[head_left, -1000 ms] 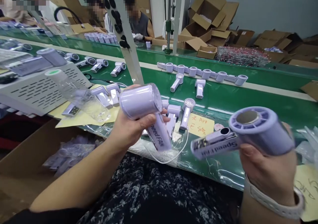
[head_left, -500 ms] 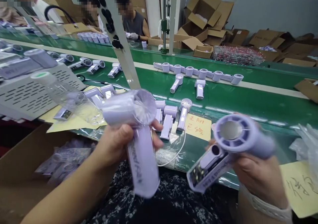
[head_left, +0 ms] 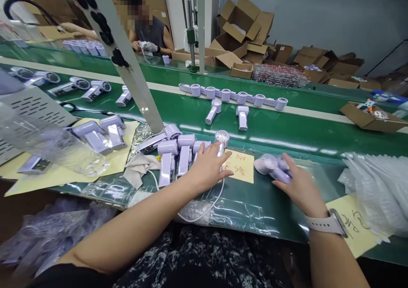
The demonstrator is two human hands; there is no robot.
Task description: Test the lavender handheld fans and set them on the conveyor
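Observation:
My left hand (head_left: 208, 164) lies over the right end of a group of lilac handheld fans, fingers spread. Its fingertips reach the handle of a fan with a round ribbed head (head_left: 222, 137); whether they touch it is hard to tell. Beside it, one lilac fan (head_left: 168, 160) stands out at the front of the group. To the right, my right hand (head_left: 298, 183) has its thumb and fingers around another lilac handheld fan (head_left: 280, 171), low over the green bench and blurred. A yellow note with red handwriting (head_left: 240, 166) lies between my hands.
Several fans (head_left: 225, 95) line the green conveyor (head_left: 302, 130). A slanted metal post (head_left: 130, 73) rises at left. Clear plastic bags (head_left: 376, 194) are stacked at right. A grey cloth (head_left: 140, 169) and white cable (head_left: 191, 220) lie in front. Across the conveyor, a person (head_left: 153, 35) works.
The fan from my left hand now appears among the group on the bench, and that hand is spread over the fans. My right hand has moved forward and down with its fan. The view shifted right.

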